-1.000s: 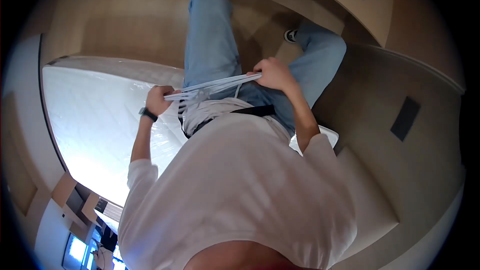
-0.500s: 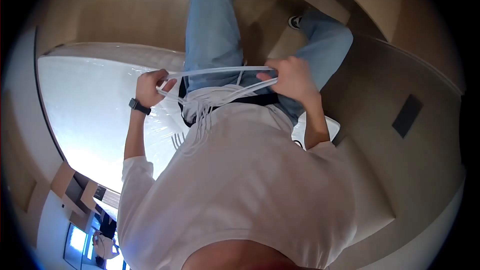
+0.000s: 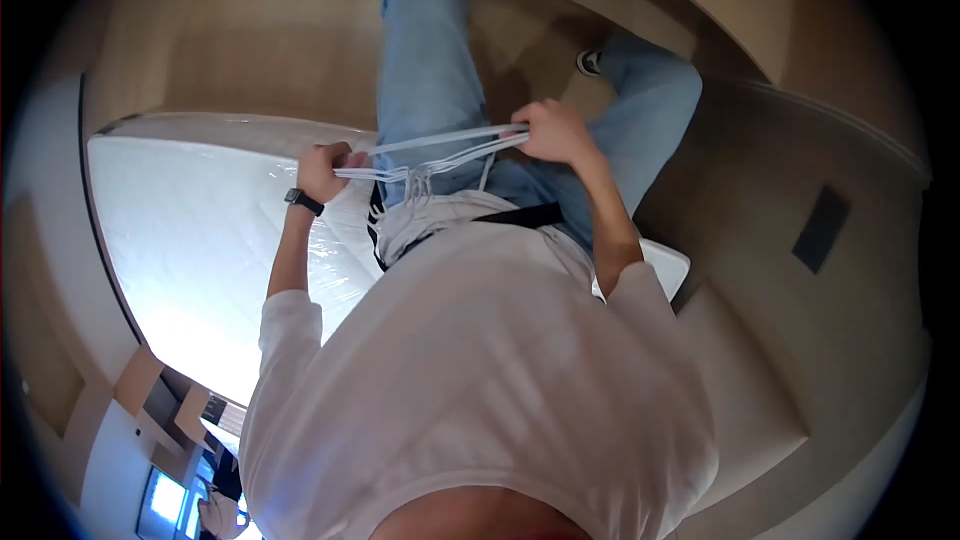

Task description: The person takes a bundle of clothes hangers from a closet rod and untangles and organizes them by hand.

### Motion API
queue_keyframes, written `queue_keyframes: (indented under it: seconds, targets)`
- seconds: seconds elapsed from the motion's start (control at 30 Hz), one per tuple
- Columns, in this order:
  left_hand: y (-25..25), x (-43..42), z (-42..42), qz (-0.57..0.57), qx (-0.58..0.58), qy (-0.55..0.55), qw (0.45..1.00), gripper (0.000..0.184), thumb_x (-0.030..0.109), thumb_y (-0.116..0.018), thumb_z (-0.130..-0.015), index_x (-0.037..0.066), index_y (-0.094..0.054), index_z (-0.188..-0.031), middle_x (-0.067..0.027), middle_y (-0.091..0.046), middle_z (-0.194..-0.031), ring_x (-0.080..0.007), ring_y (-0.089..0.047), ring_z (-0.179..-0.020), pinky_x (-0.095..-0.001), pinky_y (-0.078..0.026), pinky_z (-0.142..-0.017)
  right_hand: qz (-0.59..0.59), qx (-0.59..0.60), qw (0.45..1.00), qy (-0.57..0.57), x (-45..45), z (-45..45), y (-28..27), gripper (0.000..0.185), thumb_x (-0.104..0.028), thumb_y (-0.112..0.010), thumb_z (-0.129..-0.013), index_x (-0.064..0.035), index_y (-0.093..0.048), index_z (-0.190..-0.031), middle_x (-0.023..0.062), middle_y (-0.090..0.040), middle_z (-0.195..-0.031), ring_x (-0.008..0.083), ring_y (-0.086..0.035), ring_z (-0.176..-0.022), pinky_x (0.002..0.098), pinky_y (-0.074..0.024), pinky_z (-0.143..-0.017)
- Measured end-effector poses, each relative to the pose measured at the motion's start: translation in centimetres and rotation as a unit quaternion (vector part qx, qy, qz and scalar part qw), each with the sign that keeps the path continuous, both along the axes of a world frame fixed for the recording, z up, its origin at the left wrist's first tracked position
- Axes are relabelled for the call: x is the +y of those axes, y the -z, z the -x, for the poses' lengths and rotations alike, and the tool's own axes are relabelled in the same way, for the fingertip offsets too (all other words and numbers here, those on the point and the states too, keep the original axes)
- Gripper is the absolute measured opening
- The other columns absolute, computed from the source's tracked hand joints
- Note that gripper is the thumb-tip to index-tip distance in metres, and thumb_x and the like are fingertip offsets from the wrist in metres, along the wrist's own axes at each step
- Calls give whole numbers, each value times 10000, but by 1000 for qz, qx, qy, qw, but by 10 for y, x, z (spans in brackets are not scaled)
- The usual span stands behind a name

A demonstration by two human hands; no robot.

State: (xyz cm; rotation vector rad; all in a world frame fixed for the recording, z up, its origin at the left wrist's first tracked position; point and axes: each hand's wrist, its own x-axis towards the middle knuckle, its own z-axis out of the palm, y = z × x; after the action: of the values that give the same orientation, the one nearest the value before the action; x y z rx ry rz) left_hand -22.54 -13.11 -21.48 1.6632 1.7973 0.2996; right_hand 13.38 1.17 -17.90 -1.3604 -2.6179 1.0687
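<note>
White hangers (image 3: 450,162) — hooks (image 3: 419,184) blurred, number unclear — stretch between left hand (image 3: 322,172) and right hand (image 3: 552,132), each closed around one end.

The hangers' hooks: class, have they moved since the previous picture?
Yes: against the mattress, the hooks have moved up the view, away from the shirt.
</note>
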Motion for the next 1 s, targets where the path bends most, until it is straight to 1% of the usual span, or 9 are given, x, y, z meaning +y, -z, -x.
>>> queue_keyframes:
  seconds: [0.03, 0.13, 0.27, 0.37, 0.53, 0.63, 0.87, 0.97, 1.0]
  targets:
    - [-5, -2, -2, -18, 30, 7, 999, 320, 323, -699, -838, 62, -584, -690, -149, -592, -604, -379, -576, -574, -445, -441, -530, 85, -41, 995, -26, 7, -1, 0, 231, -340, -730, -791, -114, -734, -835, 148, -675, -734, 376, -651, -768, 463, -506, -673]
    - [-26, -7, 1, -13, 49, 36, 998, 258, 260, -735, -807, 75, -589, -700, -120, -582, -595, -322, -592, -552, -414, -442, -515, 42, -45, 996, -63, 1, -11, -30, 225, -341, -739, -782, -118, -724, -808, 139, -677, -729, 375, -649, -766, 466, -502, -670]
    - [-24, -28, -3, 7, 11, 0, 1000, 300, 298, -717, -823, 68, -587, -680, -131, -572, -584, -333, -591, -558, -412, -436, -516, 65, -67, 995, -32, -9, -2, -58, 241, -342, -739, -776, -102, -712, -777, 149, -680, -756, 376, -649, -778, 465, -502, -681]
    - [2, -36, -4, -7, 42, 7, 999, 323, 321, -706, -830, 64, -591, -672, -135, -577, -580, -346, -589, -560, -409, -450, -522, 95, -35, 993, -55, -11, -9, 16, 242, -334, -729, -786, -93, -708, -791, 157, -679, -781, 380, -646, -788, 467, -502, -686]
    - [-44, -12, -12, -4, 52, 30, 998, 324, 323, -696, -845, 70, -597, -667, -135, -581, -591, -369, -576, -564, -436, -444, -525, 126, -40, 991, -29, -1, -16, -42, 230, -311, -712, -787, -83, -710, -817, 170, -677, -809, 377, -646, -829, 471, -505, -701]
    - [2, -2, -6, -3, 49, 57, 997, 342, 332, -696, -853, 56, -618, -667, -143, -613, -618, -380, -606, -621, -439, -464, -559, 95, -20, 994, -52, 4, -23, 8, 231, -308, -713, -795, -79, -709, -833, 176, -674, -811, 375, -644, -826, 470, -504, -702]
    - [-79, 9, -6, 29, 61, 9, 998, 312, 328, -705, -852, 57, -657, -705, -126, -651, -639, -350, -641, -614, -416, -492, -567, 114, 3, 994, -3, -18, -17, -40, 185, -268, -702, -798, -84, -704, -820, 165, -666, -772, 383, -634, -773, 463, -495, -658]
    - [-18, -7, 3, 20, 93, 10, 995, 311, 335, -710, -839, 69, -641, -693, -123, -633, -622, -342, -627, -595, -411, -477, -556, 103, 11, 995, -15, -29, -14, 20, 206, -291, -723, -802, -87, -699, -804, 158, -659, -741, 377, -631, -738, 453, -484, -628]
    - [-23, -7, 3, 17, 94, 17, 995, 312, 337, -717, -834, 70, -640, -693, -121, -633, -622, -341, -628, -597, -412, -477, -555, 101, 23, 994, -23, -32, -16, 38, 215, -300, -728, -804, -87, -698, -802, 157, -658, -738, 374, -631, -734, 452, -483, -626]
